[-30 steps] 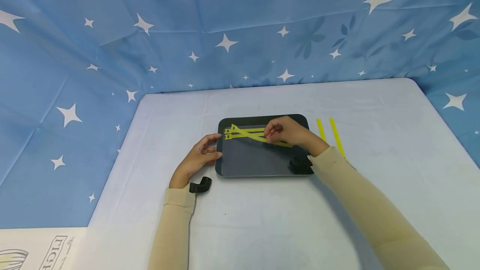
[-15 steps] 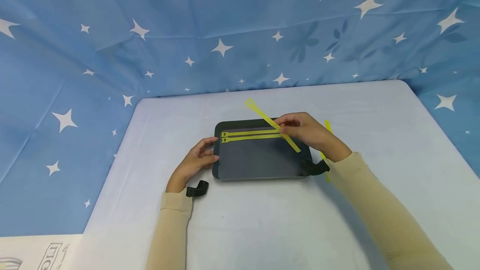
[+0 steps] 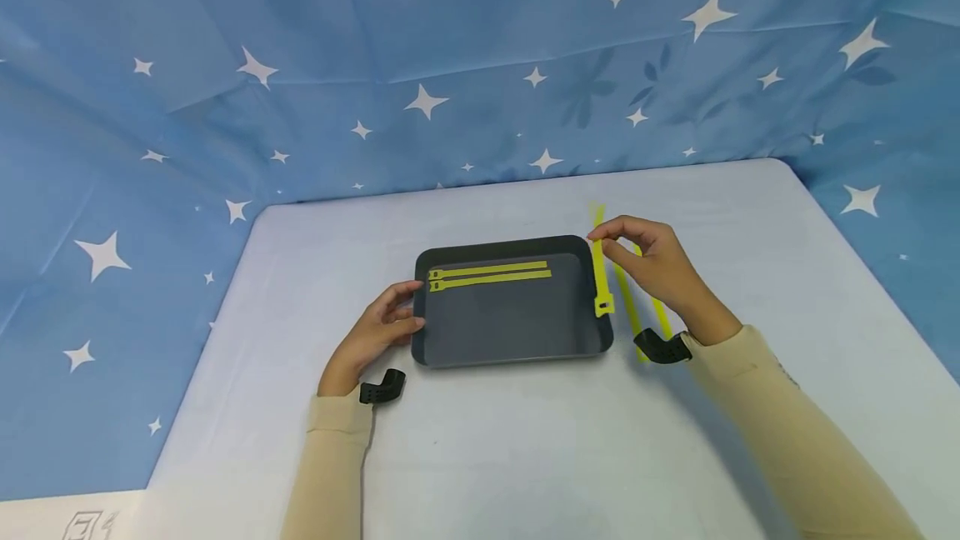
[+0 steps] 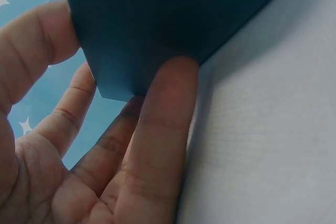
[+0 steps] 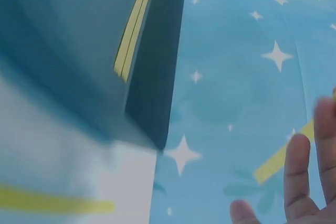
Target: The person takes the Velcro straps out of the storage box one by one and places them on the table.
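My left hand [image 3: 372, 333] rests its fingertips against the left end of a dark grey tray [image 3: 510, 327]. In the left wrist view, the thumb [image 4: 157, 129] lies along the tray's outer wall [image 4: 131, 30]. Between right thumb and forefinger, my right hand [image 3: 663, 267] pinches a yellow cable tie [image 3: 602, 269] with a slotted head. That tie hangs over the tray's right rim, head toward me; its plain end [image 5: 270, 166] shows in the right wrist view. Two similar cable ties [image 3: 491, 275] lie side by side along the tray's far side, heads to the left.
Two more yellow cable ties [image 3: 628, 307] lie on the white table [image 3: 510, 448] right of the tray, partly hidden by the right hand and its black wrist mount [image 3: 662, 347]. A blue star-patterned curtain [image 3: 480, 65] hangs behind the table.
My right hand has lifted the cable tie from over the tray and carried it right, turning its head from the left toward me. The left hand stays at the tray.
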